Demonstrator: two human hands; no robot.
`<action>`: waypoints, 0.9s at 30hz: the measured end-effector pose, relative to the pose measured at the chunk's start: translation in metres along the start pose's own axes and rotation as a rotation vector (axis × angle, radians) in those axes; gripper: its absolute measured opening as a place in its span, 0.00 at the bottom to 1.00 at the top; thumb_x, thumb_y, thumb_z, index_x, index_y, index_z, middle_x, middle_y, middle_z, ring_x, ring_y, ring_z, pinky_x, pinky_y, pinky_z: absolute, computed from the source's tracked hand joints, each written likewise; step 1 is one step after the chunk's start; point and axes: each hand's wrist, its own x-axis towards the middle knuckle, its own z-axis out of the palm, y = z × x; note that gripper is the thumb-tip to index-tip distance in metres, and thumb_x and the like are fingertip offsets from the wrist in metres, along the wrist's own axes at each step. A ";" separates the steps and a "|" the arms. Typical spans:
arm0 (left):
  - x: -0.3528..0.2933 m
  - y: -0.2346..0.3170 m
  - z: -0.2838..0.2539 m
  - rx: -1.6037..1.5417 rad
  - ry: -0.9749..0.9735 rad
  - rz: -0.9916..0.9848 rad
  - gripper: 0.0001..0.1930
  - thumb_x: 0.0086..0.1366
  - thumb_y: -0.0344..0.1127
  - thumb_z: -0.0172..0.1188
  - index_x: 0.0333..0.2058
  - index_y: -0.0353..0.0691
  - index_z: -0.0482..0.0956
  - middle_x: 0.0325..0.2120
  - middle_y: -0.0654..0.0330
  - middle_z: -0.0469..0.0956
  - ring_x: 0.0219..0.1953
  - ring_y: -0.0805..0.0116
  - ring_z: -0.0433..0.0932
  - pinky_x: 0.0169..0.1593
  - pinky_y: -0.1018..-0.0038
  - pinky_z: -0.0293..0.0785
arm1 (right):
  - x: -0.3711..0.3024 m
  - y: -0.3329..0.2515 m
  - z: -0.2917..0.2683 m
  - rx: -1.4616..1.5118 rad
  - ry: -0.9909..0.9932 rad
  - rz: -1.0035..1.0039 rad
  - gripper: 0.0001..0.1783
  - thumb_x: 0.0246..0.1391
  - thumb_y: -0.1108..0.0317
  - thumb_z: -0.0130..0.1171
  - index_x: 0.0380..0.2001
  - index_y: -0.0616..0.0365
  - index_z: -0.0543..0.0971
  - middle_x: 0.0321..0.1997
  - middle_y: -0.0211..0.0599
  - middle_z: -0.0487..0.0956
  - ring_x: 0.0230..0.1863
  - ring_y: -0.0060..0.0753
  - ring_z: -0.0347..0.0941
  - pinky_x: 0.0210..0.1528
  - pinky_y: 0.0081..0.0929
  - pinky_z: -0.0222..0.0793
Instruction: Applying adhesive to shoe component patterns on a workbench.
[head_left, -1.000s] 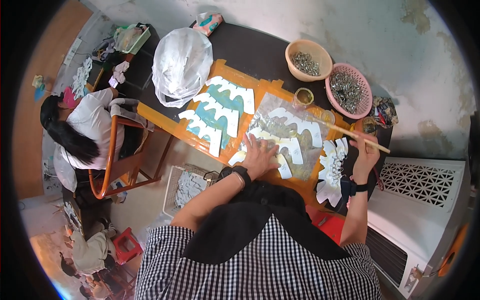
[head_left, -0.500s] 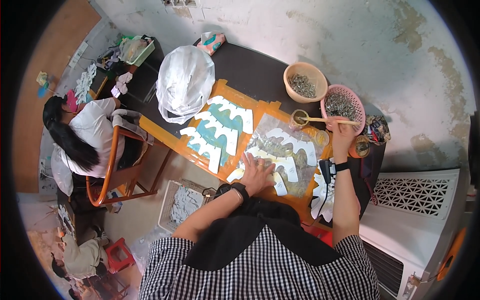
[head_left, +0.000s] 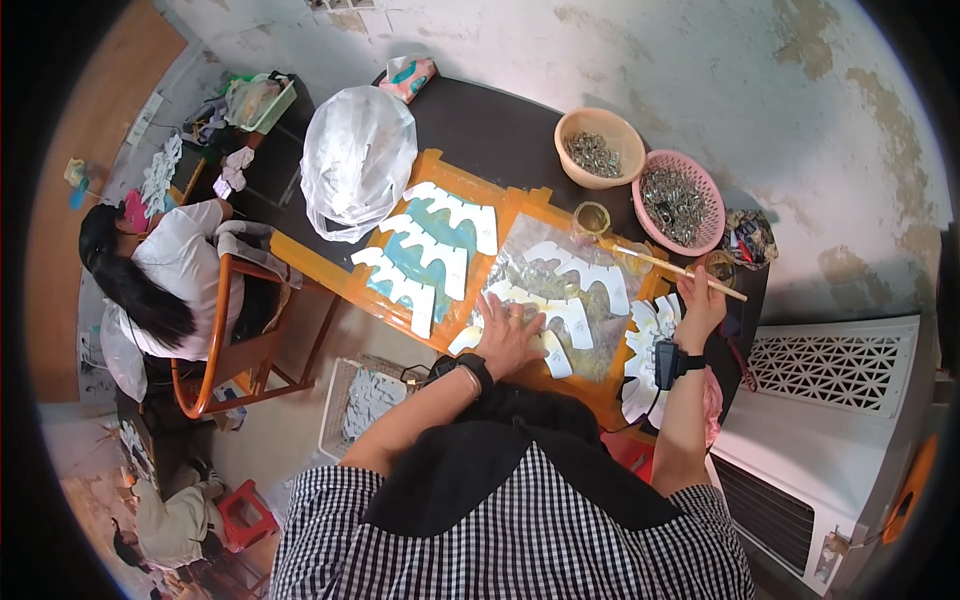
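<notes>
My left hand (head_left: 508, 338) lies flat with fingers spread on white scalloped pieces (head_left: 568, 318), which rest on a smeared clear sheet (head_left: 608, 346). My right hand (head_left: 702, 308) is closed around a thin light-coloured stick (head_left: 690, 274), probably a brush; its tip is too small to make out. The stick slants over the right side of the sheet, with its left end near a glass jar (head_left: 591, 220) and apart from it. Another white scalloped piece (head_left: 578, 272) lies farther up the sheet. More white pieces (head_left: 440, 262) sit in rows on a blue-green patch to the left.
Orange tape (head_left: 520, 203) covers part of the dark table (head_left: 490, 120). At the back stand a peach bowl (head_left: 618, 132) and a pink basket (head_left: 712, 195) of small metal parts. A white plastic bag (head_left: 358, 160) is at left. A co-worker (head_left: 180, 270) sits on a chair farther left.
My right hand has moved nearer to me, and the stick has come out of the jar. The left hand stays on the white pieces.
</notes>
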 end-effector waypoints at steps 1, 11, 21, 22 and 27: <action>0.000 0.000 0.001 -0.002 -0.007 0.002 0.37 0.56 0.71 0.49 0.61 0.62 0.65 0.56 0.45 0.67 0.59 0.22 0.56 0.58 0.25 0.39 | -0.003 0.000 -0.006 0.034 0.021 0.049 0.11 0.58 0.67 0.60 0.38 0.64 0.75 0.35 0.39 0.80 0.35 0.31 0.80 0.36 0.20 0.78; 0.000 -0.002 0.001 0.006 0.041 0.010 0.37 0.58 0.72 0.45 0.61 0.60 0.66 0.55 0.44 0.68 0.58 0.22 0.58 0.58 0.25 0.41 | -0.035 0.032 -0.056 0.081 -0.019 0.363 0.11 0.57 0.66 0.62 0.38 0.61 0.75 0.35 0.39 0.80 0.37 0.33 0.80 0.41 0.23 0.77; 0.000 -0.001 -0.004 0.013 0.000 0.010 0.37 0.59 0.72 0.45 0.62 0.60 0.65 0.56 0.43 0.68 0.59 0.23 0.57 0.58 0.26 0.41 | -0.047 0.060 -0.040 -0.036 -0.056 0.324 0.11 0.57 0.68 0.60 0.39 0.64 0.74 0.34 0.40 0.80 0.35 0.32 0.80 0.40 0.25 0.78; 0.000 -0.001 -0.003 0.010 -0.001 0.007 0.37 0.59 0.71 0.45 0.62 0.60 0.65 0.56 0.43 0.68 0.59 0.23 0.57 0.58 0.26 0.41 | -0.048 0.061 -0.037 -0.015 -0.048 0.308 0.11 0.57 0.68 0.60 0.39 0.65 0.74 0.34 0.39 0.80 0.35 0.32 0.80 0.40 0.26 0.78; 0.000 -0.003 0.000 -0.004 0.014 0.017 0.36 0.59 0.71 0.46 0.62 0.60 0.65 0.56 0.42 0.68 0.58 0.23 0.58 0.58 0.26 0.41 | -0.050 0.056 -0.044 -0.071 -0.064 0.310 0.10 0.57 0.69 0.60 0.37 0.64 0.74 0.34 0.40 0.80 0.35 0.31 0.79 0.39 0.26 0.79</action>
